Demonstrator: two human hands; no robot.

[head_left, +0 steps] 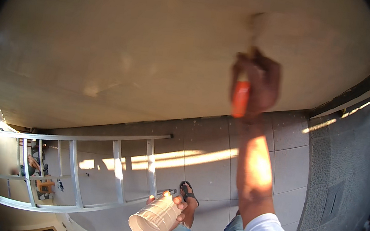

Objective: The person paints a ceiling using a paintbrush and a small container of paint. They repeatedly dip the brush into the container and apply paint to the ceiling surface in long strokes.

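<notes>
My right hand [262, 78] is raised to the tall beige wall [132, 55], closed round an orange-handled tool [240, 99]. Motion smears the hand and the tool. The tool's thin, dark head points up and seems to be against the wall; whether it is a brush or a scraper I cannot tell. Low in front of me, my left hand [179, 204] wraps round a cream-coloured cylindrical container [152, 219] with ribs along its side. It is tilted, its round mouth toward the lower left. Its inside looks pale, and I cannot make out any contents.
A metal ladder [71, 173] stretches across the left side, close to my left hand. Grey floor tiles [206, 172] run along the wall's foot, where my sandalled foot [189, 192] stands. Rough grey paving [329, 187] borders them at right. Far left, another person [32, 162] appears behind the ladder.
</notes>
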